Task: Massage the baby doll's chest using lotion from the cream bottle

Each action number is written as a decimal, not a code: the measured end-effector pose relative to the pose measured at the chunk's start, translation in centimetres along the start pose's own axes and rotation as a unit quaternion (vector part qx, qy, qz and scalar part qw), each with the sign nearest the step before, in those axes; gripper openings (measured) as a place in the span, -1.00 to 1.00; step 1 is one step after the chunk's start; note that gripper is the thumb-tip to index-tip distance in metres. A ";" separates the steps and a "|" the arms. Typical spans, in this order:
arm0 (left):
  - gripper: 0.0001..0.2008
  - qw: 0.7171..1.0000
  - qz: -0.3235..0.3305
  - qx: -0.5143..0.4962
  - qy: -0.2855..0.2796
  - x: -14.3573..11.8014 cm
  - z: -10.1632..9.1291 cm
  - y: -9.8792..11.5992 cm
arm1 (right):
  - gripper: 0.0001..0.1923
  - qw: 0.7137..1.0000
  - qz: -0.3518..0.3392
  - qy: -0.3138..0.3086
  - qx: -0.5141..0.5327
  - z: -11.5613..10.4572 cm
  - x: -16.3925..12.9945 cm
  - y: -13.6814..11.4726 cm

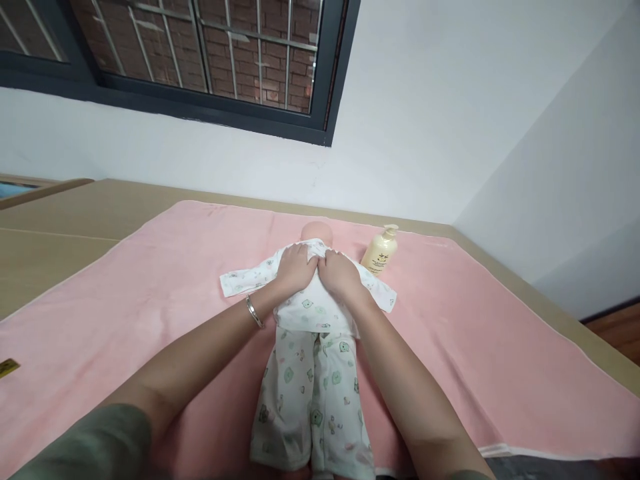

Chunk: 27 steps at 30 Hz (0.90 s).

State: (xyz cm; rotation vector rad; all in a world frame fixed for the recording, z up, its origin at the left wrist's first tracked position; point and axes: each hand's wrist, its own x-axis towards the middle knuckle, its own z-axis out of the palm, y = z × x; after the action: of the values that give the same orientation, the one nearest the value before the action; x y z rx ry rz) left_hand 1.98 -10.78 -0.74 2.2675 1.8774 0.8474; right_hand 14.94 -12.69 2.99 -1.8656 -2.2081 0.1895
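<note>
I am leaning over a pale baby doll in a white printed cotton suit (313,333), which is lying face-up in the middle of the pink terry towel (150,300). Its long axis is running from six o'clock, the legs, to twelve o'clock, the bare head. My left hand (296,268) and right hand (339,273) are both resting on the chest, side by side and touching, fingers pointing toward twelve and curling into the shirt's neckline, pinching the cloth. Both hands are equally near it. A cream plastic pump bottle (380,252) is standing at two o'clock from my right hand, just beside the doll's sleeve.
</note>
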 end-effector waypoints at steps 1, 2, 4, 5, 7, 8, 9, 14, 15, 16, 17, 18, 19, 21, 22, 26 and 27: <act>-0.66 1.000 0.002 -0.006 0.012 -0.1 0.3 -0.1 | -0.56 1.000 0.000 -0.003 -0.003 -0.2 -0.2 -0.2; -0.66 1.000 0.003 -0.012 0.022 -0.1 0.5 -0.1 | -0.56 1.000 -0.001 -0.004 -0.003 -0.3 -0.3 -0.2; -0.66 0.999 0.005 -0.020 0.033 -0.3 0.8 -0.2 | -0.57 1.000 -0.009 -0.006 0.007 -0.3 -0.1 0.1; -0.65 0.999 0.004 -0.022 0.035 -0.3 0.9 -0.2 | -0.56 1.000 -0.016 -0.006 0.018 -0.2 0.1 0.5; -0.65 0.999 0.004 -0.022 0.038 -0.4 1.0 -0.3 | -0.53 0.999 -0.030 -0.001 0.042 0.2 0.7 1.3; -0.64 0.999 0.005 -0.021 0.037 -0.4 1.0 -0.2 | -0.50 0.998 -0.036 0.004 0.053 0.4 0.9 1.6; -0.63 0.999 0.005 -0.021 0.036 -0.4 0.9 -0.2 | -0.49 0.997 -0.039 0.009 0.060 0.6 1.1 1.9; -0.62 0.999 0.010 -0.010 0.031 -0.7 0.4 0.1 | -0.51 0.996 -0.055 0.018 0.070 1.0 1.5 2.6; -0.62 1.000 0.012 0.000 0.029 -0.8 0.3 0.3 | -0.51 0.995 -0.064 0.016 0.074 0.9 1.5 2.7; -0.63 0.999 0.017 0.013 0.025 -1.0 0.1 0.5 | -0.49 0.994 -0.071 0.013 0.080 0.9 1.6 3.0; -0.63 0.999 0.023 0.029 0.021 -1.2 0.0 0.8 | -0.47 0.993 -0.073 0.008 0.088 0.8 1.7 3.2; -0.63 0.998 0.032 0.045 0.017 -1.5 -0.2 1.1 | -0.44 0.993 -0.071 0.002 0.097 0.8 1.8 3.5; -0.63 0.997 0.042 0.061 0.015 -1.7 -0.3 1.4 | -0.41 0.992 -0.065 -0.003 0.106 0.8 1.9 3.8; -0.62 0.994 0.061 0.085 0.017 -2.1 -0.5 1.9 | -0.38 0.992 -0.052 -0.009 0.113 0.9 2.1 4.2; -0.62 0.994 0.067 0.089 0.018 -2.2 -0.6 2.0 | -0.38 0.993 -0.049 -0.009 0.111 0.9 2.1 4.2; -0.66 0.997 0.056 0.045 0.002 -1.5 -1.1 1.2 | -0.46 0.998 -0.037 0.010 0.050 0.6 1.4 2.8; -0.66 0.998 0.048 0.031 -0.005 -1.1 -1.1 0.8 | -0.47 0.999 -0.024 0.014 0.029 0.4 1.0 2.2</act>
State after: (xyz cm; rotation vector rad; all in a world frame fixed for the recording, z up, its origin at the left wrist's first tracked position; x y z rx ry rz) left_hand 2.10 -12.31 0.17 2.4120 1.8273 0.7984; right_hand 16.78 -11.29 2.11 -1.7731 -2.2032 0.2151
